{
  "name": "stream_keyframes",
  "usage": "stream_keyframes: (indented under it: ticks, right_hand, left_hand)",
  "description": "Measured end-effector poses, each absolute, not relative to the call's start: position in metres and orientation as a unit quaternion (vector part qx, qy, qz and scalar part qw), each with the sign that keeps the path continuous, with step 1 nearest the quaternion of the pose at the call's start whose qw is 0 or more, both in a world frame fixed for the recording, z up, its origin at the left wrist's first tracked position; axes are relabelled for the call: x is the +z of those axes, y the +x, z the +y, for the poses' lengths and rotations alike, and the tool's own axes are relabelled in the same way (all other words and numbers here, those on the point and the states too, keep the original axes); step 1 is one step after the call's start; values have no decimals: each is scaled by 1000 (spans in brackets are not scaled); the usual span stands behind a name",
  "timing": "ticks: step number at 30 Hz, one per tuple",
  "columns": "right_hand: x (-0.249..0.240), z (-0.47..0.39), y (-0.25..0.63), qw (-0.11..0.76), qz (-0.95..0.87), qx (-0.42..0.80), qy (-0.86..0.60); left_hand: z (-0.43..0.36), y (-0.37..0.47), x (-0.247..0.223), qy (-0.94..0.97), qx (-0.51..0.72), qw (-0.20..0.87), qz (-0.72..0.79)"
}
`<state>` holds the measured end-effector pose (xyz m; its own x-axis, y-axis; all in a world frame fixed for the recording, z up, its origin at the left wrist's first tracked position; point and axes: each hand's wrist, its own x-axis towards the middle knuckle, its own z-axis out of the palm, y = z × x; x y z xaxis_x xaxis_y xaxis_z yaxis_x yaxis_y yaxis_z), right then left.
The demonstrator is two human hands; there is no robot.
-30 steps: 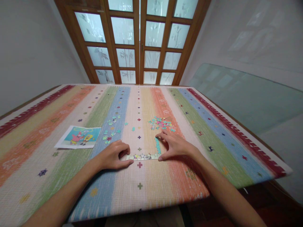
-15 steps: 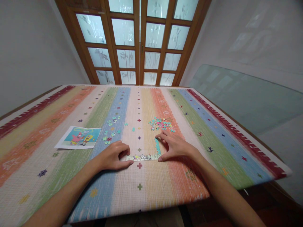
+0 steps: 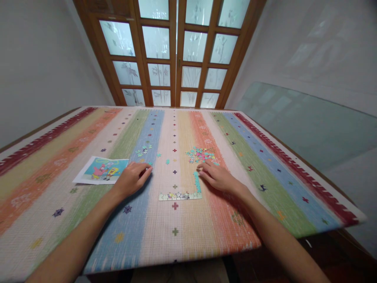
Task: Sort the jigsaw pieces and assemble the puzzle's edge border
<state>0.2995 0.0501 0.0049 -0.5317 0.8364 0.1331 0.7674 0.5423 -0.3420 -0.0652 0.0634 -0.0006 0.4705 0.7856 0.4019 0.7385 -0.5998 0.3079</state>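
Joined puzzle pieces form an L on the striped cloth, with a pale bottom row point(image 3: 180, 196) and a teal right side point(image 3: 197, 182). My left hand point(image 3: 134, 177) is over the loose teal pieces left of the L, beside the picture card; its thumb and index finger are bent toward each other, and whatever lies between them is too small to make out. My right hand point(image 3: 216, 177) rests near the top of the teal side, fingers curled and slightly apart, holding nothing visible.
A heap of loose pieces point(image 3: 200, 154) lies beyond my right hand. More loose pieces point(image 3: 144, 150) are scattered beyond my left hand. The picture card point(image 3: 100, 170) shows cartoon figures. The striped tablecloth point(image 3: 175, 251) ends at the near edge.
My left hand has left the bottom row's left end and moved up and left to the loose pieces. My right hand has moved off the L's corner. The view has shifted slightly.
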Motion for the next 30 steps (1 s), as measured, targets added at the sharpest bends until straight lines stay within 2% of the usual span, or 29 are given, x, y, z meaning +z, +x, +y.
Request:
stream_keyframes:
  ticks: [9,16,30]
  right_hand:
    - [2,52,302,136,-875,110,-452]
    - [4,51,299,108,-875,122,-456]
    - [6,51,298,118,-872,152,-450]
  left_hand:
    - [67,-62,-18,894,247,4,374]
    - [64,-59,-16,900,211,36,379]
    - [64,-58,-17,898,182,66,396]
